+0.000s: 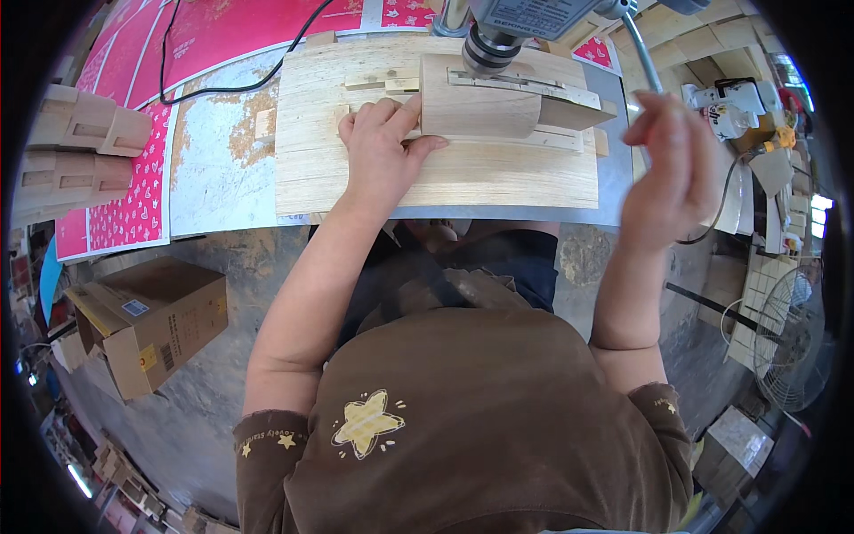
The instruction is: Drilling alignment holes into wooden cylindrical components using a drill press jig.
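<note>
A pale wooden piece with a rounded face (480, 107) lies on a flat wooden board (498, 178) under the chuck (491, 49) of a drill press. My left hand (382, 142) grips its left end, index finger against the end and thumb along the near edge. Narrow wooden strips (525, 83) lie along the top of the piece and beside it. Raised at the right, my right hand (672, 169) is smeared by motion, its fingers near the end of the press's metal lever (642, 44). Whether they touch the lever cannot be made out.
Stacked wooden pieces with recesses (84, 147) stand on the table's left side, by a pink patterned sheet (222, 40). A black cable (227, 89) runs across it. On the floor sit an open cardboard box (156, 325) at left and a fan (787, 338) at right.
</note>
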Demonstrator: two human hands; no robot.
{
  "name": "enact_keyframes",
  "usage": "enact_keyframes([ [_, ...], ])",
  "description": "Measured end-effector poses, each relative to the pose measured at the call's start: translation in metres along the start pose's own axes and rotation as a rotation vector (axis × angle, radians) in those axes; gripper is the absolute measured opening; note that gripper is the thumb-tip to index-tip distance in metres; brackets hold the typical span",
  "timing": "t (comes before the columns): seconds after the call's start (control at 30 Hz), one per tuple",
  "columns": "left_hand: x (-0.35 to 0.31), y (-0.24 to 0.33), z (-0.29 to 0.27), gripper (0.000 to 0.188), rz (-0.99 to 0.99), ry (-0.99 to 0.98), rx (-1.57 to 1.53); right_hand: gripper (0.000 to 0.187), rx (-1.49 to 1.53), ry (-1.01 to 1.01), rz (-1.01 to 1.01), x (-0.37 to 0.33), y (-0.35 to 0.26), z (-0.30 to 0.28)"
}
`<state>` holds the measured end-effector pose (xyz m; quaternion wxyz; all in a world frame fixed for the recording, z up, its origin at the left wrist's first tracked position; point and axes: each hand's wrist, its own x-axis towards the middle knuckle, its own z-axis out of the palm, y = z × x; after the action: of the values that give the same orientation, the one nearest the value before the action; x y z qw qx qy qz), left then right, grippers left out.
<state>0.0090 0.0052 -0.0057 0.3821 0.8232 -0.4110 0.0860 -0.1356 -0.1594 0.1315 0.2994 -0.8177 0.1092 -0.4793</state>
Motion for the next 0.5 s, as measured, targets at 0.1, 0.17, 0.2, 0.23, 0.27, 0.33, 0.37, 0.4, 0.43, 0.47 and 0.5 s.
enact_keyframes([
  [0.1,0.001,0.001,0.0,0.052,0.006,0.007,0.002,0.011,0.035,0.028,-0.167,-0.018,0.032,0.029],
  [0.17,0.001,0.001,-0.001,0.051,0.017,0.022,-0.008,0.007,0.01,0.049,-0.285,-0.02,0.047,0.043],
  [0.2,0.001,0.001,0.0,0.051,0.012,0.022,0.001,0.006,0.046,0.073,-0.307,-0.019,0.052,0.046],
  [0.23,0.0,0.0,0.0,0.051,0.006,0.016,0.004,0.006,0.048,0.074,-0.308,-0.019,0.053,0.047],
  [0.27,0.0,0.0,0.0,0.051,0.001,0.011,0.007,0.005,-0.003,0.06,-0.352,-0.017,0.051,0.043],
  [0.33,0.001,0.0,0.0,0.051,-0.002,0.011,0.014,0.006,-0.042,0.066,-0.441,-0.008,0.043,0.032],
  [0.37,0.001,0.001,0.0,0.051,-0.018,-0.003,0.016,0.008,-0.018,0.069,-0.495,0.0,0.037,0.023],
  [0.4,0.001,0.002,-0.001,0.051,-0.011,0.004,0.019,0.008,0.039,0.11,-0.459,0.011,0.03,0.015],
  [0.43,0.002,0.002,-0.003,0.051,-0.025,-0.01,0.014,0.01,-0.102,0.157,-0.485,0.03,0.025,0.005],
  [0.47,0.003,0.004,-0.004,0.051,-0.055,-0.044,0.008,0.012,-0.193,0.18,-0.479,0.051,0.02,-0.004],
  [0.5,0.005,0.005,-0.006,0.051,-0.029,-0.027,0.006,0.015,-0.295,0.162,-0.498,0.077,0.018,-0.008],
])
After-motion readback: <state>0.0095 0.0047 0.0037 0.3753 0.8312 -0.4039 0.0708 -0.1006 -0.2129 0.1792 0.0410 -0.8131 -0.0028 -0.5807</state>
